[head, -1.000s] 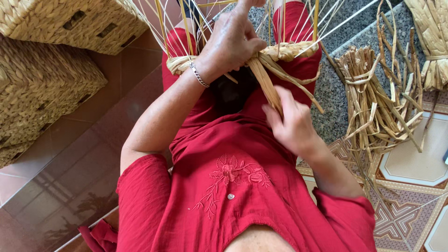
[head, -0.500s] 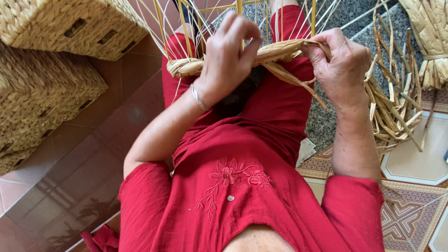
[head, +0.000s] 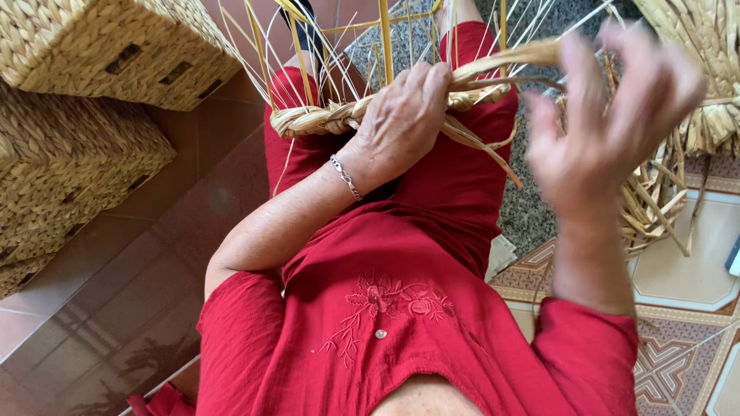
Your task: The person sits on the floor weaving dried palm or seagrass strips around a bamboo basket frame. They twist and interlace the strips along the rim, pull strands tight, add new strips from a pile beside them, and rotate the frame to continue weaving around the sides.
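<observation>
A half-woven basket on a yellow wire frame (head: 383, 46) rests on my lap, its braided straw rim (head: 324, 117) running across my red-clad thighs. My left hand (head: 402, 115), a silver bracelet at its wrist, presses down on the rim with fingers closed over the braid. My right hand (head: 605, 115) is raised and blurred, fingers spread, with the end of a long straw strand (head: 509, 55) at its fingertips; whether it grips the strand is unclear.
Finished woven straw baskets (head: 92, 46) are stacked at the left on brown floor tiles. A bundle of loose straw strands (head: 655, 200) lies on patterned tiles at the right, with more straw (head: 705, 46) at the top right.
My right hand has lifted off the rim and swung up to the right, fingers now spread and blurred. My left hand has stayed pressed on the braided rim.
</observation>
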